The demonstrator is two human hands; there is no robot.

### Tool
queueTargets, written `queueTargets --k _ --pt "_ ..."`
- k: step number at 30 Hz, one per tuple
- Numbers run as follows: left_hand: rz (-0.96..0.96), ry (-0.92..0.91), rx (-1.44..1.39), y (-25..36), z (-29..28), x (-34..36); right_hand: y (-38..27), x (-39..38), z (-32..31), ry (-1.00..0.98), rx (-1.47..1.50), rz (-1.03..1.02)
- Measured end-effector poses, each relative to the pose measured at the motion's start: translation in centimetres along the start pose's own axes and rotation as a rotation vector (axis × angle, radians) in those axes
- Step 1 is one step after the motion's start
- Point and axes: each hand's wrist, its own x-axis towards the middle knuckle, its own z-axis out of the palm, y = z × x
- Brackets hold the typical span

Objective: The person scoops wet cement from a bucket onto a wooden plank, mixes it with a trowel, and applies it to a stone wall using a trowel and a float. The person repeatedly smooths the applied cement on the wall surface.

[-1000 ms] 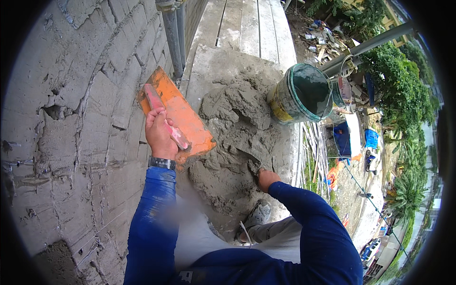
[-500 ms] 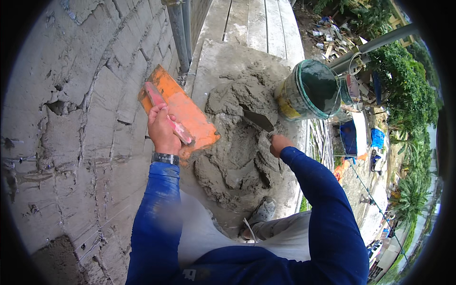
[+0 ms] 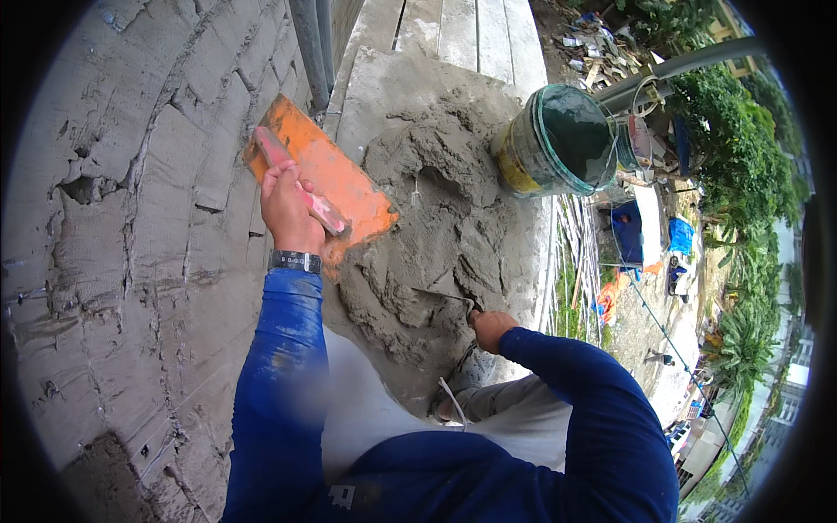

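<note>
My left hand point(image 3: 289, 218) is closed around the red handle of an orange plastering float point(image 3: 349, 179), held flat between the wall and the mortar. Some grey smears mark the float's face and edge. Closed on its handle, my right hand point(image 3: 494, 331) holds a pointed trowel point(image 3: 451, 295) low over the near part of the heap. The trowel is seen nearly edge-on; whether its blade touches the mortar I cannot tell. The wet grey mortar point(image 3: 427, 235) lies spread in a ridged heap on a board, with a hollow near its far side.
A dirty bucket point(image 3: 516, 161) with dark contents stands right of the mortar. On the left rises a rough block wall point(image 3: 148, 218). A metal pole point(image 3: 311, 48) stands beyond the float, by planks point(image 3: 458, 35). Past the platform's right edge lie lower ground, debris and trees.
My right hand and trowel have moved nearer to me and slightly left, from the heap's upper right to its near part. The float stays in my left hand.
</note>
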Motion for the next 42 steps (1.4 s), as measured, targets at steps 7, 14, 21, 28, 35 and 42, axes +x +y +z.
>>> queueTargets --k 7,14,21,28,35,42 --pt "-0.027 -0.027 -0.011 -1.3 2.1 -1.1 6.9 -6.1 -4.9 -0.046 -0.209 0.018" --pt "-0.024 -0.062 0.047 -1.8 1.7 -0.7 5.9 -1.9 -9.8 0.027 -0.12 -0.118" --pt "-0.035 -0.016 0.01 -1.5 1.9 -1.5 1.5 -0.7 -3.5 -0.117 -0.143 -0.029" --pt "-0.036 -0.014 0.004 -2.3 2.5 -1.1 5.5 -6.2 -6.6 -0.1 -0.257 0.152" --pt "-0.103 -0.074 -0.002 -3.7 3.2 -1.4 7.6 -8.5 -9.1 -0.055 -0.375 0.144" --pt "-0.072 0.002 -0.002 -3.9 4.3 -1.1 0.3 -4.3 -1.0 -0.023 -0.142 0.126"
